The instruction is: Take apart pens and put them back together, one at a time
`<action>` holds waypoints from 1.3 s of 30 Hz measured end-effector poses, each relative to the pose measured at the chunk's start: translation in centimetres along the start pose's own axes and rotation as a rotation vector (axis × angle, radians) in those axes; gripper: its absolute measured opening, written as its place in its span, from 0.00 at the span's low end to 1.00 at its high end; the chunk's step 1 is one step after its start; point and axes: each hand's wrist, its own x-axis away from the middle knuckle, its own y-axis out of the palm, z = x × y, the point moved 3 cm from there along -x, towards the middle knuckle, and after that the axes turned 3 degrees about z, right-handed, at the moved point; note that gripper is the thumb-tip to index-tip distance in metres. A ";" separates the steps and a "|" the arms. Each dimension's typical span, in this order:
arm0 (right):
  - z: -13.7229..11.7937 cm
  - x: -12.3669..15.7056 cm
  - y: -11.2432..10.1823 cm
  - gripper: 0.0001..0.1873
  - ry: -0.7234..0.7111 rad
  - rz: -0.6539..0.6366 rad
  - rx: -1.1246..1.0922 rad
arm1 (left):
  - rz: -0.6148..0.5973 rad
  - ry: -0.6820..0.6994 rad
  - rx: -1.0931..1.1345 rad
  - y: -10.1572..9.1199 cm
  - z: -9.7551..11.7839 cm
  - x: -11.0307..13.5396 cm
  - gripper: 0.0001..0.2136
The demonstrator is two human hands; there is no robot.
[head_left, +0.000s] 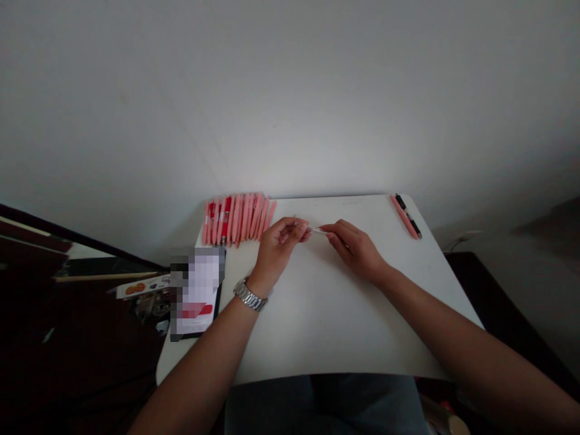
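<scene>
- Pinching one end of a thin clear piece (318, 230) near the middle of the frame, my left hand (281, 240) has its thumb and fingers closed on it.
- My right hand (357, 249), just right of centre, grips the opposite end between thumb and fingers, so the piece spans the gap between my hands, over the white table (326, 329).
- What exactly it is, I can't tell: it's slim and see-through, and my fingers cover both ends.
- Left of centre, a row of pink pens (238, 217), with some red among them, lies side by side near the table's far edge.
- Toward the right of the frame, a single pink pen (403, 217) and a black pen (409, 215) lie together, well apart from that row and from my hands.
- I'd judge this piece to be midway through handling, since both hands grip it and it's not yet set down. Whether the pens on either side are finished or waiting, I can't say from how they lie.
</scene>
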 end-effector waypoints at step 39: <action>0.0 0.2 0.1 0.22 0.042 0.004 0.004 | -0.067 -0.014 -0.122 0.2 0.4 0.1 0.21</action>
